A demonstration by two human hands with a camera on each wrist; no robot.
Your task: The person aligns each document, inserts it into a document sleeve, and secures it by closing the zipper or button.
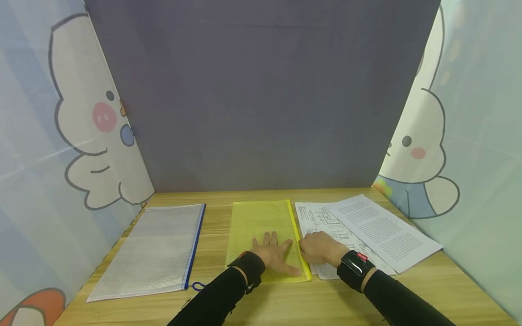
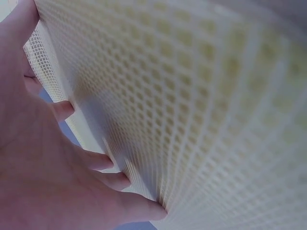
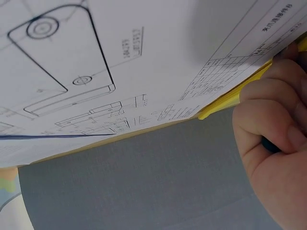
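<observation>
A yellow mesh zipper pouch (image 1: pixel 261 217) lies flat at the middle of the table, with its bright yellow zipper edge (image 1: pixel 292 218) on the right. My left hand (image 1: pixel 273 257) presses on the pouch with its fingers spread. In the left wrist view the fingers (image 2: pixel 98 160) rest against the mesh. My right hand (image 1: pixel 321 248) is curled at the zipper edge, partway down, and pinches the zipper pull, which is mostly hidden by the fingers. A dark bit (image 3: pixel 270 144) shows between thumb and fingers in the right wrist view. Sheets with technical drawings (image 1: pixel 311 216) lie just beside that hand.
A printed text sheet (image 1: pixel 379 231) overlaps the drawings at the right. On the left lies a white mesh pouch (image 1: pixel 142 253) with a blue zipper edge and a blue loop (image 1: pixel 198 285). A grey panel (image 1: pixel 261 104) stands behind the wooden table (image 1: pixel 277 303), between cartoon-printed curtains.
</observation>
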